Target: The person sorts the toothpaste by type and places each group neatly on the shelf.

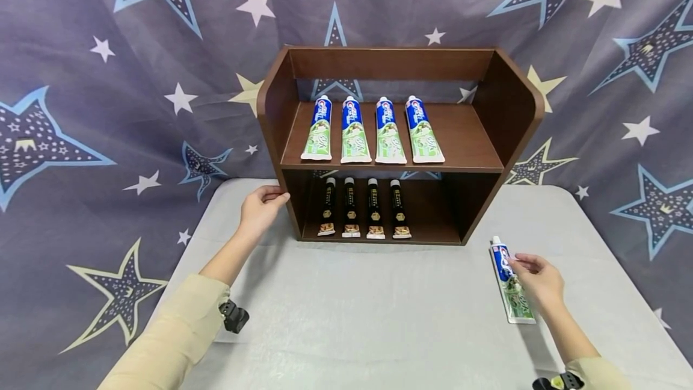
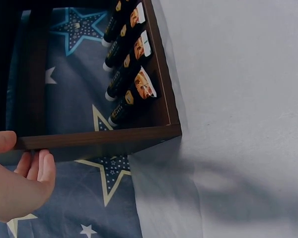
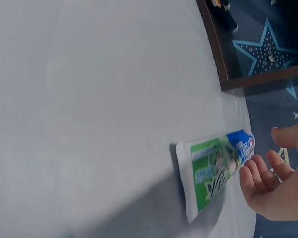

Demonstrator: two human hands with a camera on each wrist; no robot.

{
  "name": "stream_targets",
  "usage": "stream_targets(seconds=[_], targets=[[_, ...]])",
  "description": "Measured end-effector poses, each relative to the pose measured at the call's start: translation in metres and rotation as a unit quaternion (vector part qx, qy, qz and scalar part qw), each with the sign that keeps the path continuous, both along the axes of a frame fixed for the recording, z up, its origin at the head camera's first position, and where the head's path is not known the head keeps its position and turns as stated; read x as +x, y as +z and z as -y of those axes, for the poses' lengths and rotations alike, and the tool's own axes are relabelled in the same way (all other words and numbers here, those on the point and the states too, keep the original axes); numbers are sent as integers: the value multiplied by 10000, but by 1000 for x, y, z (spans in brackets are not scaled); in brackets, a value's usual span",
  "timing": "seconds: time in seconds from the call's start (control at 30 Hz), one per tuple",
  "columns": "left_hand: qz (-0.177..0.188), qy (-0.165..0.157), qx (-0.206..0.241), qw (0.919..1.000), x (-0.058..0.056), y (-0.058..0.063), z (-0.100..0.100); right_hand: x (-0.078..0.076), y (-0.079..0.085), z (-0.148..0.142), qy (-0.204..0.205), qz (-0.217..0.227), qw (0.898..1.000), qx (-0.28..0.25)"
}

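A dark brown two-tier shelf [image 1: 468, 137] stands at the back of the table. My left hand [image 1: 262, 212] pinches the front edge of its left side panel, with the thumb on one face and the fingers [image 2: 47, 171] on the other. On the right of the table lies a blue, white and green toothpaste tube [image 1: 511, 294], cap toward the back. Right above it hovers my right hand [image 1: 541, 281]; in the right wrist view thumb and fingers [image 3: 246, 186] are spread apart beside the tube's blue end, with nothing between them.
Several similar green-and-blue toothpaste tubes [image 1: 354, 137] lie in a row on the upper tier. Several slim black tubes [image 1: 373, 209] with white caps line the lower tier. A star-patterned curtain [image 1: 206, 77] hangs behind the white-covered table [image 1: 379, 306].
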State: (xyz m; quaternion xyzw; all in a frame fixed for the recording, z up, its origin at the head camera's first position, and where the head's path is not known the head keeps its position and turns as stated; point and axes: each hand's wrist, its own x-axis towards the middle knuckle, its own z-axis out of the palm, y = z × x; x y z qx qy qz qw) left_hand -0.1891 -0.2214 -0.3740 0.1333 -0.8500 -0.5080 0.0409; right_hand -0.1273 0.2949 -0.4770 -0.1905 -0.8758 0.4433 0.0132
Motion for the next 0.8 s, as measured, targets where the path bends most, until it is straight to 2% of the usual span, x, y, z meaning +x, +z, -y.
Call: stream_targets(seconds=[0.1,0.33,0.57,0.8], targets=[[-22,-7,3,10000,0,0,0,0,-1,-4,99,192,9997,118],[-22,-5,-10,10000,0,0,0,-3,-6,-14,624,980,9930,230],[-80,-5,-41,10000,0,-2,0,-5,-9,-17,686,903,9930,334],[-74,21,-47,10000,0,-1,1,-13,-7,-12,913,1005,9879,753]])
